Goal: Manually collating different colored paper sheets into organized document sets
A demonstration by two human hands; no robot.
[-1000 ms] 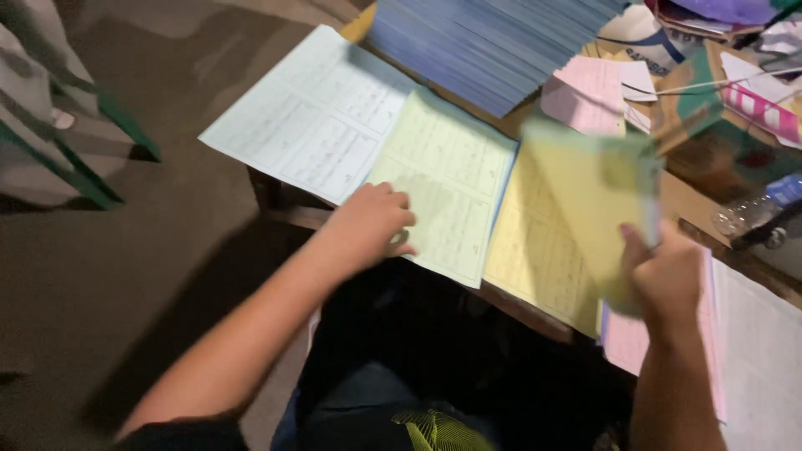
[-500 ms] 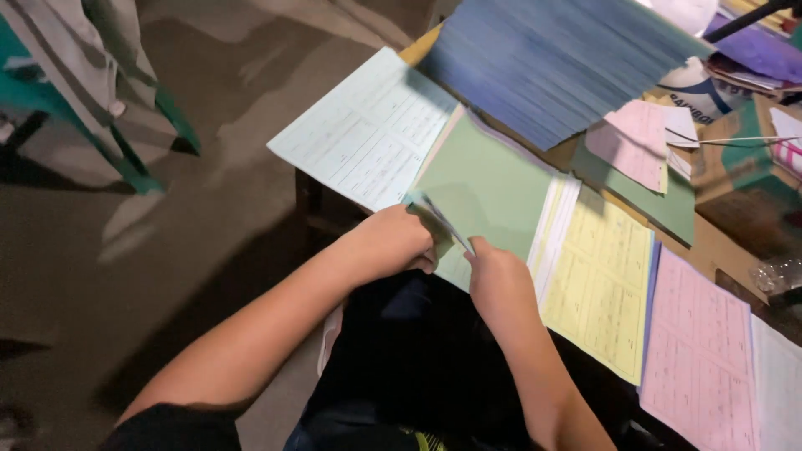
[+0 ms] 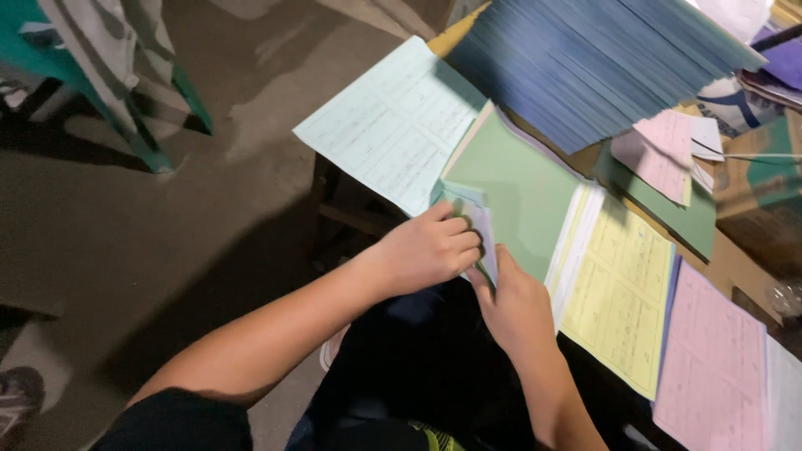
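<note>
Both hands pinch a small bundle of paper slips at the near corner of the green sheet.

Left hand (image 3: 428, 249) curls its fingers closed around the paper slips (image 3: 469, 215); right hand (image 3: 516, 305) grips their lower edge, just beside the green sheet (image 3: 518, 188), left of the yellow form (image 3: 622, 292).

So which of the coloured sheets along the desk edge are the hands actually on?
The green sheet, between the pale blue form and yellow form; both hands' fingers pinch its near corner.
</note>
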